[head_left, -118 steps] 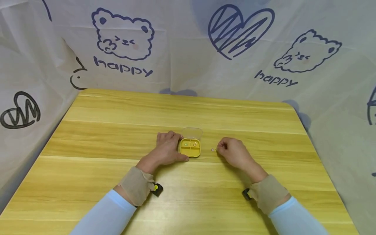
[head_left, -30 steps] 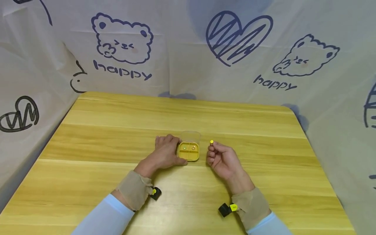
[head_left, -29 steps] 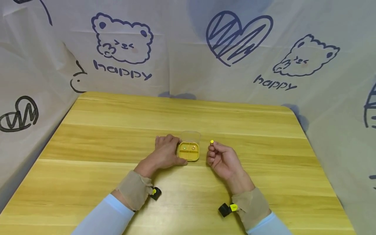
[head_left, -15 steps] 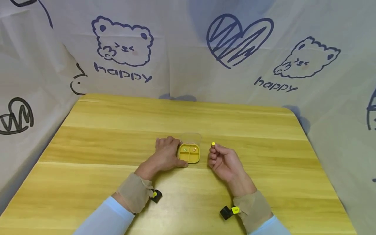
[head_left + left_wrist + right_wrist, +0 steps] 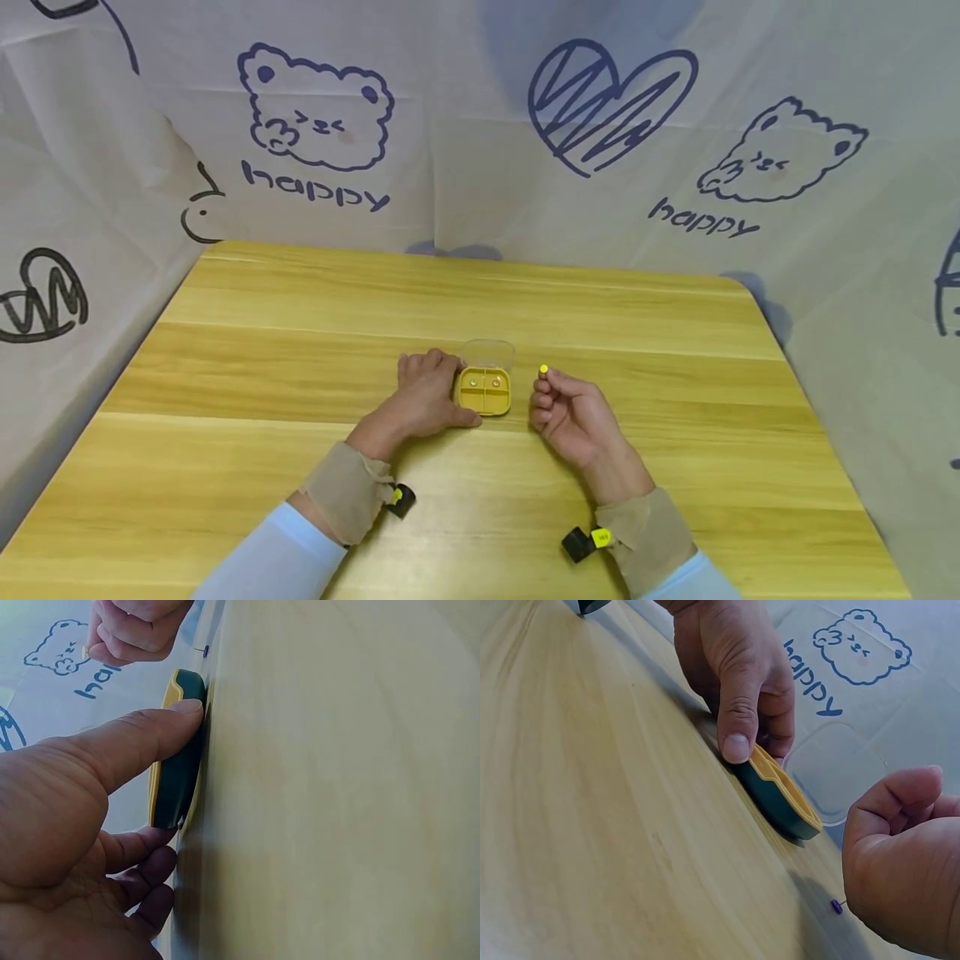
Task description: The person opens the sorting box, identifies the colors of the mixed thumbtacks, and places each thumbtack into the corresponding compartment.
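My left hand [image 5: 427, 396] grips a small yellow pill box [image 5: 495, 403] on the table, thumb on its near side and fingers at its far left. Its clear lid [image 5: 488, 352] is flipped back. A green thumbtack [image 5: 473, 382] lies in the far left compartment, an orange thumbtack [image 5: 496, 383] in the far right one. Right of the box, my right hand [image 5: 573, 417] is turned palm up and pinches a yellow thumbtack [image 5: 543, 368] between thumb and finger. On the table by that hand, a purple thumbtack [image 5: 837, 906] stands pin up, hidden in the head view.
The box's dark green outer side [image 5: 180, 780] shows in the left wrist view. A pale cloth with drawings [image 5: 480, 125] hangs behind the wooden table [image 5: 300, 292]. Black wrist cameras [image 5: 577, 543] stick out from both wrist wraps.
Since 3.9 seconds ago my right hand has lifted the yellow thumbtack and rolled palm up. The left hand keeps hold of the box. Over the last half second both hands stay nearly still.
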### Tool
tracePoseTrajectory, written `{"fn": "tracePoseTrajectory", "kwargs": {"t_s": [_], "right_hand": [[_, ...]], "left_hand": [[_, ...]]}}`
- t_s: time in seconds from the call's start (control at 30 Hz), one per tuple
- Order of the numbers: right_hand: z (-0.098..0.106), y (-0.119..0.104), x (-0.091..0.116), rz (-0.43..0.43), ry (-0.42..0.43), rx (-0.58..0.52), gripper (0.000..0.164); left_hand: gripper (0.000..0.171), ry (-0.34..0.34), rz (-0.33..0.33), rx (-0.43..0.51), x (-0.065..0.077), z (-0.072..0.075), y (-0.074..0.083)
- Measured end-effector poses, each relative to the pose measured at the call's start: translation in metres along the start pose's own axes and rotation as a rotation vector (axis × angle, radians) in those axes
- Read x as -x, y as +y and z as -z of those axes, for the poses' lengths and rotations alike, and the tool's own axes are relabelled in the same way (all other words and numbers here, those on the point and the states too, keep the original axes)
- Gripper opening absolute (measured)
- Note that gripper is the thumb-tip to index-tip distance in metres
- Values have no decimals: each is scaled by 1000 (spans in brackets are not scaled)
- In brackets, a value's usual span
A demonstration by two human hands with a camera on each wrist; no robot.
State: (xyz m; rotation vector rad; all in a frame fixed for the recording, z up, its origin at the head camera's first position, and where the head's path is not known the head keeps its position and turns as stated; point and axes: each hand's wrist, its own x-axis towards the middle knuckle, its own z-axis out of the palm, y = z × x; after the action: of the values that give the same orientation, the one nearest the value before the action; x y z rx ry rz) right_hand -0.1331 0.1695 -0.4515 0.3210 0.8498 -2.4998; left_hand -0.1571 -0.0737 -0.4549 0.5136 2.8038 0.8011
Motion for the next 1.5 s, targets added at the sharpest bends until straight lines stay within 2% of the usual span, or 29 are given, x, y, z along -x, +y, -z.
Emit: {"fn": "tracePoseTrajectory", "kwargs": {"t_s": [0.33, 0.77, 1.5], "right_hand": [[0, 1, -3, 10, -10, 13, 6], [2, 2, -2, 13, 18, 22, 7], [3, 4, -4, 10, 4, 55, 8]], "left_hand": [[77, 18, -21, -11, -2, 2, -1], [77, 25, -11, -2, 0, -2, 1], [78, 25, -10, -19, 1, -3, 0]]}}
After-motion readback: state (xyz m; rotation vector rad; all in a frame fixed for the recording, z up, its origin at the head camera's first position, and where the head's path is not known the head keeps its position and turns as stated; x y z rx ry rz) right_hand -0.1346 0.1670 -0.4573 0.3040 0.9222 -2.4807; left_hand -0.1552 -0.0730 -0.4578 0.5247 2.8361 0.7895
